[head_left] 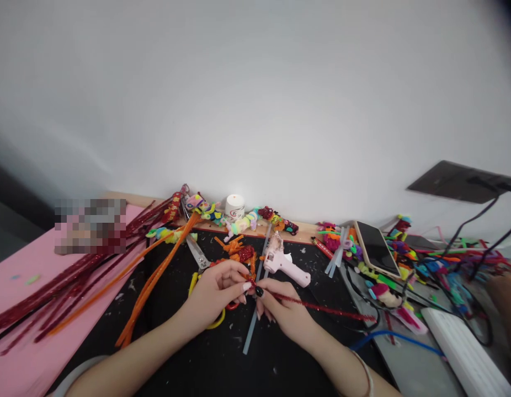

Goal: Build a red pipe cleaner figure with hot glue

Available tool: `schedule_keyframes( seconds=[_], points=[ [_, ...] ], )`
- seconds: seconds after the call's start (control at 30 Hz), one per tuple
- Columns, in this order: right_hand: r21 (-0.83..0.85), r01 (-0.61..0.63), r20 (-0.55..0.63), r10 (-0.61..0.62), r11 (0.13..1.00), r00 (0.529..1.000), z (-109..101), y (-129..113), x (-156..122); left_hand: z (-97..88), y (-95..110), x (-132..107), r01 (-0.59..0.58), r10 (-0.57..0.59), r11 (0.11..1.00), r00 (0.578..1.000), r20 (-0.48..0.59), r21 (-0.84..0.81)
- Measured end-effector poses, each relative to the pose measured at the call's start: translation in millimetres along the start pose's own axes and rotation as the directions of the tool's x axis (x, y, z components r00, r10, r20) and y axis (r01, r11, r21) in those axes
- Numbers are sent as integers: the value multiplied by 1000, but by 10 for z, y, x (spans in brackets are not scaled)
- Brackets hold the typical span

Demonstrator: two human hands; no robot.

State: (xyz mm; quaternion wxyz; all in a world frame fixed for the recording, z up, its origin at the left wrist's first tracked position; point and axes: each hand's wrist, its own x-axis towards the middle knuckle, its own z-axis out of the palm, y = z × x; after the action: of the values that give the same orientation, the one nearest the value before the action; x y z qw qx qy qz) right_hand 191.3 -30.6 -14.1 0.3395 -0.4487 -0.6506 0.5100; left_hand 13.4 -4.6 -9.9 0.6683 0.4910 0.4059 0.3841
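Surface: black mat (222, 369) flecked with scraps, pink sheet (44, 309) left of it, grey board (404, 344) right. Pale wall (259, 99) behind; dark plate (458, 181) at right, black cables there. Red stem (321, 310) is over mid-mat: left hand (224, 284) fingertips closed on it, right hand (286, 309) pinching just beside, long end trailing right. Glue gun (291, 270) lies beyond right hand; scissors (197, 255) partly hidden by left. Phone (377, 248) and power strip (466, 350) on the right side.
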Motion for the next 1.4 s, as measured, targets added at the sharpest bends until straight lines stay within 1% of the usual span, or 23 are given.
schedule_keyframes(
  seconds=[0.27, 0.43, 0.53, 0.67, 0.8, 0.87, 0.97, 1.07, 1.2, 1.3, 1.4],
  points=[
    [47, -22, -5, 22, 999, 1000, 6, 41, 1, -25, -48, 32, 8, -9, 1000, 999, 40, 25],
    [67, -44, -5, 44, 997, 999, -1, 57, 13, -30, -68, 28, 12, -14, 999, 999, 41, 49],
    [72, -49, -2, 50, 996, 999, 1, 38, 8, -30, -68, 18, -5, 0, 995, 999, 46, 104],
    [88, -68, 11, 68, 994, 998, 0, 3, 8, -48, -58, 7, -61, 49, 977, 997, 64, 205],
    [69, -62, 33, 60, 996, 998, -11, -25, 24, -78, -54, 4, -140, 121, 931, 990, 78, 338],
    [65, -51, 43, 48, 997, 998, -17, -28, 29, -88, -51, 2, -161, 136, 913, 986, 95, 374],
    [92, -48, 73, 42, 995, 996, -30, -16, 24, -87, -40, -2, -153, 119, 921, 986, 115, 357],
    [131, -61, 95, 49, 989, 994, -46, 4, 14, -76, -21, -1, -140, 110, 934, 988, 106, 329],
    [140, -73, 82, 62, 988, 995, -52, 22, 16, -72, -5, 9, -152, 129, 938, 987, 93, 311],
    [141, -78, 73, 68, 987, 995, -47, 19, 29, -80, -11, 11, -163, 139, 940, 985, 101, 300],
    [149, -87, 70, 77, 985, 995, -47, 12, 42, -89, -33, 9, -152, 125, 954, 985, 120, 257]
  ],
)
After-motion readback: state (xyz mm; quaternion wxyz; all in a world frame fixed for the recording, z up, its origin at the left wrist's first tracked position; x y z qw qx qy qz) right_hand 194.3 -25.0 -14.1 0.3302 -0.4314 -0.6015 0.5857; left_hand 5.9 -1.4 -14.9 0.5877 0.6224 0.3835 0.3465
